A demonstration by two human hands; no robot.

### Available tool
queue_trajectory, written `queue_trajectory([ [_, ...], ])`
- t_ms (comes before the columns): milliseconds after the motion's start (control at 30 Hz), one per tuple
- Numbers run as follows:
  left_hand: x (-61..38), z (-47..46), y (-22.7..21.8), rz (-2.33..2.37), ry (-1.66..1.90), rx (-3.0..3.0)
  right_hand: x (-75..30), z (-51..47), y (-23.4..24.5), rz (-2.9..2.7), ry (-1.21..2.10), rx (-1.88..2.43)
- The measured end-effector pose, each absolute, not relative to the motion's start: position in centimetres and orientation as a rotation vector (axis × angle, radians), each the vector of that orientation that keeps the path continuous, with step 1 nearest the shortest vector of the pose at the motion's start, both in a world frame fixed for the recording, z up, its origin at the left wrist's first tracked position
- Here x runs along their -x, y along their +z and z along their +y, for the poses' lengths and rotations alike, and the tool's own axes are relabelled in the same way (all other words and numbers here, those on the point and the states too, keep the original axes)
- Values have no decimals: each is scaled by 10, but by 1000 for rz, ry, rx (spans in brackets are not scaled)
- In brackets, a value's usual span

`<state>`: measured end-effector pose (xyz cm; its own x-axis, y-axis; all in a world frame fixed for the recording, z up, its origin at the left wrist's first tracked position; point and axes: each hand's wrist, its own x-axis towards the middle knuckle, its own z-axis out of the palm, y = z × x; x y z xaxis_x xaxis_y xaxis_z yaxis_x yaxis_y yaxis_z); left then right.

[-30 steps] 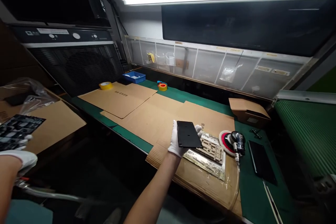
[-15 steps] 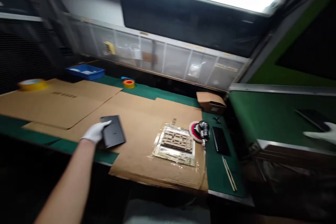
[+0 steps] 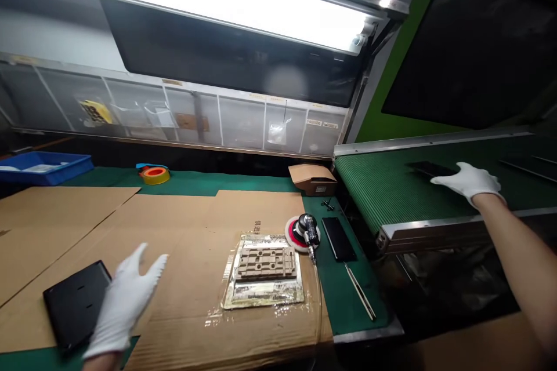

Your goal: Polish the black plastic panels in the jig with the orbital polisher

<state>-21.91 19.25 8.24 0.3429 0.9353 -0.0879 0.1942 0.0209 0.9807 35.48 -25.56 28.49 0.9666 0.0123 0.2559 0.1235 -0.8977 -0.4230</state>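
Your left hand (image 3: 124,301), spread and empty, hovers at the edge of the black panel (image 3: 73,304) on the cardboard (image 3: 195,226). Your right hand (image 3: 470,182), open and holding nothing, reaches a dark panel (image 3: 429,169) on the conveyor belt (image 3: 383,197); picking it up would call for an edge grip.

Probably factory workstation: conveyor belt (image 3: 383,185), sander (image 3: 305,231)
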Motion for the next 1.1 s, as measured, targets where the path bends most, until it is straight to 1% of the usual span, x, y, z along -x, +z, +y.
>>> queue_trajectory([
  [33, 205, 170, 87, 1213, 822, -1424, -336, -244, 288, -195, -330, 2572],
  [67, 191, 146, 94, 1166, 829, -1402, -314, -230, 287, -327, -301, 2452],
  [133, 162, 96, 109, 895, 689, -1305, -261, -198, 276, -469, -153, 2223],
  [200, 133, 50, 124, 668, 627, -1149, -201, -167, 251, -596, 52, 2035],
  [267, 106, 14, 130, 457, 640, -958, -137, -143, 217, -677, 283, 1854],
  [333, 88, -6, 125, 280, 698, -749, -74, -132, 183, -726, 527, 1711],
  [400, 86, -14, 110, 251, 745, -626, -23, -134, 155, -801, 847, 1547],
  [467, 101, -15, 90, 339, 705, -530, 5, -145, 130, -871, 1257, 1420],
  [500, 114, -14, 80, 404, 651, -468, 7, -152, 118, -878, 1410, 1396],
  [533, 127, -13, 69, 472, 575, -385, 0, -161, 103, -865, 1462, 1430],
  [567, 141, -12, 59, 536, 504, -296, -14, -170, 87, -842, 1397, 1538],
  [600, 153, -12, 50, 594, 443, -214, -35, -181, 69, -795, 1189, 1710],
  [633, 164, -12, 43, 643, 413, -144, -60, -192, 50, -752, 851, 1939],
  [667, 172, -13, 37, 683, 405, -83, -87, -204, 30, -693, 445, 2222],
  [700, 179, -16, 33, 712, 405, -33, -114, -215, 10, -687, 193, 2479],
  [733, 184, -21, 31, 728, 405, 6, -138, -226, -9, -706, 128, 2691],
  [767, 189, -27, 30, 733, 385, 31, -157, -235, -27, -738, 203, 2806],
  [833, 196, -43, 33, 717, 292, 50, -180, -248, -54, -838, 393, 2880],
  [900, 203, -60, 39, 685, 241, 34, -181, -255, -64, -866, 503, 2863],
  [1000, 217, -84, 48, 624, 272, -27, -147, -260, -46, -725, 427, 2747],
  [1067, 227, -98, 50, 573, 258, -60, -107, -261, -17, -591, 401, 2499],
  [1100, 231, -103, 50, 549, 238, -67, -84, -261, 0, -556, 468, 2344],
])
